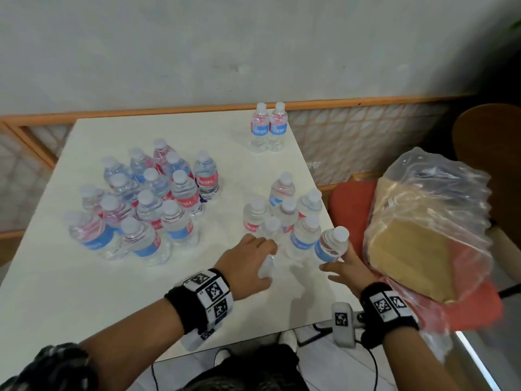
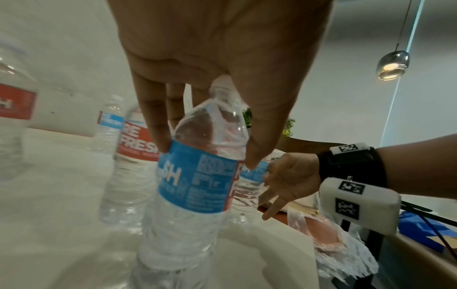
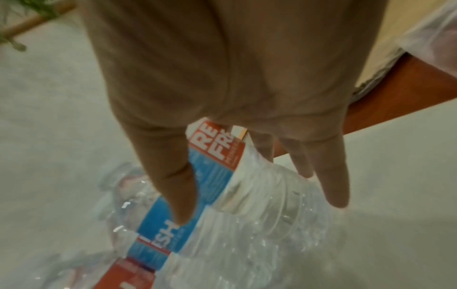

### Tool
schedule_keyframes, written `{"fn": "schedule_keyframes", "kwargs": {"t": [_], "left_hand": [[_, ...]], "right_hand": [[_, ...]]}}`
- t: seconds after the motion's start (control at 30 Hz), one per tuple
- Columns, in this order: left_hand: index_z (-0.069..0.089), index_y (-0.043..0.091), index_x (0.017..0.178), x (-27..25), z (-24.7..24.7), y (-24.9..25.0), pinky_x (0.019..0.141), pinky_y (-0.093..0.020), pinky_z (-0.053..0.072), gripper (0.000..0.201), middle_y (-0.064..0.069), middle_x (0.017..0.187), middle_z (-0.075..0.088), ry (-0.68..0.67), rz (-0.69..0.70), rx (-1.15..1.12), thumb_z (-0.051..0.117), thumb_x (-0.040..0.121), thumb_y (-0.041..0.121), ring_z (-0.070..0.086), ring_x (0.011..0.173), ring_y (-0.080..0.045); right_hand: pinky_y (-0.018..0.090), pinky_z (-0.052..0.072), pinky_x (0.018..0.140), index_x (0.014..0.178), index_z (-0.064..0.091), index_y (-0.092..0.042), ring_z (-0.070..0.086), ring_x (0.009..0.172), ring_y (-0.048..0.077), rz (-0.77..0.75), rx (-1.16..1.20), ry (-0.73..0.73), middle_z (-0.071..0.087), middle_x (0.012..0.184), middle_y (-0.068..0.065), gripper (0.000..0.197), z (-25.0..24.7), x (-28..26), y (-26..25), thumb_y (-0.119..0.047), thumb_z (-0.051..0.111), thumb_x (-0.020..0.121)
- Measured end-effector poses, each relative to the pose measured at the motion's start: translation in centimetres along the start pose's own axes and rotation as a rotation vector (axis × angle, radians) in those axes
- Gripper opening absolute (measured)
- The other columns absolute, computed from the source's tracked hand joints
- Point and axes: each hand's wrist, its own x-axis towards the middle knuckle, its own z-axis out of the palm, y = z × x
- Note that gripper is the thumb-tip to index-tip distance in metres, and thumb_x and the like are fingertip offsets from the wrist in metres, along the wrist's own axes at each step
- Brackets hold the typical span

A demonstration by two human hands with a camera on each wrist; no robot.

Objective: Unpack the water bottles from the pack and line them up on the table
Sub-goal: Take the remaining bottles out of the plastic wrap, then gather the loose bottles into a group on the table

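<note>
Clear water bottles with red-and-blue labels stand on the white table (image 1: pixel 84 292). My left hand (image 1: pixel 262 261) (image 2: pixel 207 154) grips one bottle (image 1: pixel 266 268) (image 2: pixel 195 176) from above, fingers and thumb pinching its label; the bottle is upright at the near side of the right cluster. My right hand (image 1: pixel 338 261) (image 3: pixel 259 207) holds a second bottle (image 1: pixel 329 245) (image 3: pixel 222 195) round its middle, tilted, at the table's right edge. That hand and its bottle (image 2: pixel 249 187) also show in the left wrist view.
A large cluster of bottles (image 1: pixel 141 204) fills the table's left half, a smaller cluster (image 1: pixel 284 210) stands at the right, and two bottles (image 1: pixel 269 128) at the far edge. Crumpled plastic wrap with cardboard (image 1: pixel 423 221) lies on a red chair (image 1: pixel 349 210) to the right.
</note>
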Motion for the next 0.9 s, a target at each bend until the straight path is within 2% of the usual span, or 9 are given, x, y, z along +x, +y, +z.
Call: {"fn": "schedule_keyframes", "kwargs": {"t": [0.13,0.23,0.37,0.5,0.6,0.7,0.8,0.83,0.9], "left_hand": [[0.04,0.027,0.121,-0.3,-1.3,-1.7,0.076,-0.037,0.053,0.055,0.01,0.124,0.033,0.049,-0.061,0.01,0.067,0.074,0.033,0.037,0.111,-0.015],[0.03,0.029,0.132,0.4,-2.5,-2.6,0.083,-0.037,0.052,0.074,0.007,0.13,0.03,0.073,-0.117,-0.039,0.072,0.071,0.023,0.038,0.116,-0.018],[0.004,0.029,0.147,1.6,-4.5,-3.4,0.088,-0.041,0.048,0.101,0.0,0.141,0.025,0.054,-0.2,0.031,0.071,0.072,0.014,0.033,0.124,-0.025],[0.004,0.028,0.148,2.9,-4.9,-3.0,0.106,-0.046,0.037,0.113,-0.003,0.148,0.018,0.128,-0.123,0.146,0.071,0.063,0.059,0.019,0.137,-0.026],[0.01,0.038,0.147,4.6,-3.7,-1.2,0.115,-0.047,0.024,0.106,0.0,0.155,0.013,0.206,-0.135,0.165,0.047,0.059,0.086,0.008,0.144,-0.026],[0.003,0.045,0.146,6.4,-3.1,-0.1,0.114,-0.051,0.022,0.102,0.001,0.157,0.005,0.137,-0.215,0.209,0.04,0.061,0.089,0.002,0.145,-0.028],[-0.002,0.046,0.145,7.2,-3.4,-0.5,0.103,-0.048,0.038,0.097,0.001,0.154,0.011,0.07,-0.224,0.225,0.048,0.069,0.079,0.018,0.138,-0.031],[-0.002,0.046,0.145,7.1,-3.7,-0.7,0.099,-0.046,0.041,0.095,0.002,0.153,0.012,0.053,-0.216,0.214,0.05,0.071,0.076,0.022,0.135,-0.03],[-0.004,0.047,0.145,6.8,-4.2,-1.1,0.096,-0.046,0.044,0.092,0.001,0.152,0.012,0.013,-0.192,0.208,0.05,0.075,0.073,0.026,0.134,-0.031]], "right_hand": [[0.051,0.034,0.104,0.122,0.023,-0.064,0.046,0.122,0.015,0.002,0.015,-0.089,0.046,0.133,-0.019,0.104,-0.4,1.0,-1.2,-0.029,0.084,0.047],[0.053,0.036,0.102,0.107,0.028,-0.069,0.048,0.116,0.013,0.014,-0.014,-0.119,0.049,0.123,-0.023,0.094,-0.5,1.6,-1.7,-0.029,0.084,0.044],[0.038,0.047,0.084,0.137,0.013,-0.056,0.047,0.123,0.016,-0.046,-0.06,-0.108,0.048,0.135,-0.013,0.12,0.2,3.0,-1.3,-0.024,0.086,0.047],[0.038,0.044,0.103,0.146,0.01,-0.042,0.045,0.128,0.009,-0.103,-0.112,-0.273,0.043,0.143,-0.009,0.123,-0.8,4.4,-1.0,-0.008,0.081,0.052],[0.036,0.047,0.09,0.14,0.023,-0.045,0.054,0.111,0.009,-0.092,0.011,-0.244,0.048,0.136,-0.013,0.101,-2.4,4.7,-1.2,0.001,0.063,0.06],[0.046,0.043,0.089,0.131,0.039,-0.049,0.052,0.113,0.018,-0.019,0.316,-0.164,0.053,0.133,-0.009,0.077,-3.3,5.4,-0.5,0.009,0.041,0.081],[0.05,0.035,0.103,0.138,0.039,-0.044,0.045,0.128,0.021,0.026,0.539,-0.09,0.049,0.141,-0.009,0.059,-1.6,5.8,-1.1,-0.038,0.056,0.082],[0.049,0.031,0.109,0.141,0.038,-0.041,0.043,0.131,0.021,0.007,0.562,-0.094,0.046,0.144,-0.007,0.077,-0.8,6.3,-1.3,-0.059,0.065,0.071],[0.041,0.037,0.108,0.139,0.043,-0.031,0.051,0.126,0.017,-0.039,0.54,-0.129,0.054,0.137,-0.002,0.103,0.8,7.0,-2.1,-0.073,0.074,0.05]]}}
